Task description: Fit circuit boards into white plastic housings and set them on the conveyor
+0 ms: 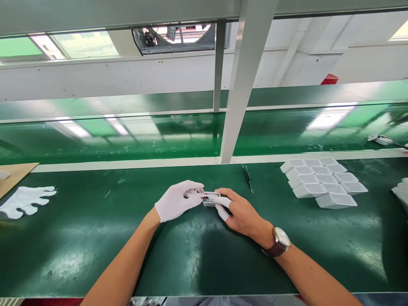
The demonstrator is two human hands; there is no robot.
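Note:
In the middle of the green worktop my left hand (181, 199), in a white glove, is closed on a small pale part (199, 191) with a toothed-looking edge; its kind cannot be made out. My right hand (239, 210) wears white covers on some fingertips and a watch at the wrist. Its fingers grip the right end of a small white open box (208, 204). Something red and dark shows inside this box. Both hands meet at the box, and the pale part touches or nearly touches its left end.
Black tweezers (247, 178) lie beyond my right hand. Farther right, several white open boxes (336, 200) stand grouped. A white glove (27, 202) rests at far left beside a brown board (19, 176). A pale upright post (234, 97) rises behind the worktop (105, 246).

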